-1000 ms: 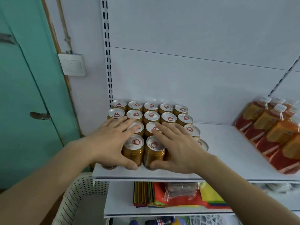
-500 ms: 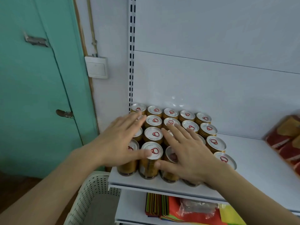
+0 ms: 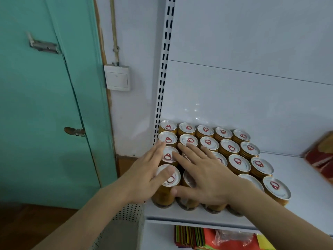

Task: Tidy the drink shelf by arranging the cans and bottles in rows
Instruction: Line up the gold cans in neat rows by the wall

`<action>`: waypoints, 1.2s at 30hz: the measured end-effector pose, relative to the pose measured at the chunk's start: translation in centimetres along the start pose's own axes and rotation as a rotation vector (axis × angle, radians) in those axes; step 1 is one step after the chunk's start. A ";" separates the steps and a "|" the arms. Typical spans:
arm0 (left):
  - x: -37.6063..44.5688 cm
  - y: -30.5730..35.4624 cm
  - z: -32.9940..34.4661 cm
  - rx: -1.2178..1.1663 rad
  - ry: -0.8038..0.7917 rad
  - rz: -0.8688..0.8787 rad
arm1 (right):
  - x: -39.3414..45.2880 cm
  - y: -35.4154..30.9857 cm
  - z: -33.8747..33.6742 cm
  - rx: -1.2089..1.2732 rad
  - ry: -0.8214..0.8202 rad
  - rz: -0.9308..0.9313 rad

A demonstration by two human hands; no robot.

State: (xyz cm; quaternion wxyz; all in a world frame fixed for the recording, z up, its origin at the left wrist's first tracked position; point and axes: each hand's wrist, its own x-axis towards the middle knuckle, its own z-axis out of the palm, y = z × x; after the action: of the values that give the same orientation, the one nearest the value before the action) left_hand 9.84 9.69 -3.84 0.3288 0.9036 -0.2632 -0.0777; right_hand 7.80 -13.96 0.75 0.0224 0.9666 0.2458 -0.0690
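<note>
Several gold cans (image 3: 236, 162) with white lids and red pull rings stand packed in rows at the left end of the white shelf (image 3: 302, 179). My left hand (image 3: 144, 175) lies flat against the left side of the block, its thumb resting on the lid of the front-left can (image 3: 168, 177). My right hand (image 3: 203, 174) lies flat over the lids of the front middle cans, fingers straight and spread, its thumb against the front of the cans. Orange-red bottles (image 3: 322, 157) show at the right edge.
A green door (image 3: 45, 105) and a wall switch (image 3: 118, 77) are to the left of the slotted shelf upright (image 3: 164, 69). A white perforated basket (image 3: 119, 228) sits below left. Folded coloured items (image 3: 198, 239) lie on the lower shelf.
The view has swung left, so the bottles are nearly out of frame. Both hands have slid left across the can tops, the left hand now at the block's left edge.
</note>
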 end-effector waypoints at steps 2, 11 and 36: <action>0.2 -0.8 0.4 -0.182 0.127 0.020 | 0.4 0.1 -0.8 0.064 0.007 0.038; 3.5 -2.8 2.3 -0.456 0.088 -0.024 | 4.2 1.2 -1.6 -0.018 -0.072 0.073; 7.8 -4.5 2.0 -0.673 0.130 -0.087 | 5.9 2.1 -2.4 -0.008 -0.136 0.071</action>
State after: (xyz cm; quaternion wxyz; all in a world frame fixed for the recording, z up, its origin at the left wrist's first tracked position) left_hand 17.78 7.37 -7.98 0.6208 0.7580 -0.1627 -0.1165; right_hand 14.22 -12.84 2.32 0.0451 0.9677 0.2096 -0.1326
